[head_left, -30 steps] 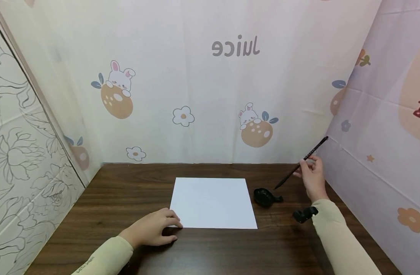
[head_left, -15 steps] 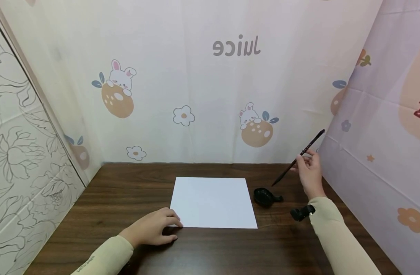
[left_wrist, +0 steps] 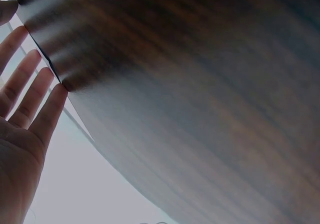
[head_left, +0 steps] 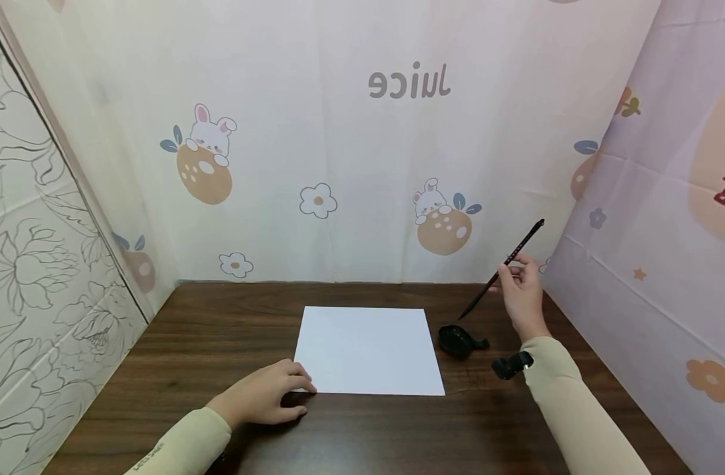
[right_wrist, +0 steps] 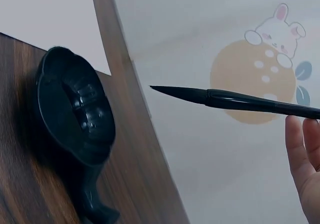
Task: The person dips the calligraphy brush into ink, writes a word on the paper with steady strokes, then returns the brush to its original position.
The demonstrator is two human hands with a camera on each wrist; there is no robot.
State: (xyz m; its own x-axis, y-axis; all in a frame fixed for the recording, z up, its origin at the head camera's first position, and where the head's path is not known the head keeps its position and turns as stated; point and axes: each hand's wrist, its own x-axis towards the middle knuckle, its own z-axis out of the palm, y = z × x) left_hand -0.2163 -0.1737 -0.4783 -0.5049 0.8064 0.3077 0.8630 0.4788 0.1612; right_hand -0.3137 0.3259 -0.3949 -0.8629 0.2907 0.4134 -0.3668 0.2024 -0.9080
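Observation:
My right hand (head_left: 522, 300) pinches a black calligraphy brush (head_left: 494, 279) by its handle, the tip slanting down to the left. In the right wrist view the brush (right_wrist: 235, 100) has a dark, pointed tip, apart from everything. Below that tip a black ink dish (head_left: 456, 340) with a short handle stands on the table; dark liquid seems to lie in the dish (right_wrist: 57, 119). A blank white sheet of paper (head_left: 368, 349) lies left of the dish. My left hand (head_left: 264, 394) rests at the sheet's lower left corner, fingers lightly bent and holding nothing.
The brown wooden table (head_left: 386, 432) ends at a patterned curtain (head_left: 362, 145) behind. Another curtain (head_left: 647, 251) borders the right side, and a flower-patterned panel (head_left: 47, 264) borders the left. The dish's handle (right_wrist: 95, 204) points right, towards my right wrist.
My right hand has moved left and slightly up with the brush, bringing the tip from beside the dish's handle to above the dish's back edge. My left hand and the paper have stayed put.

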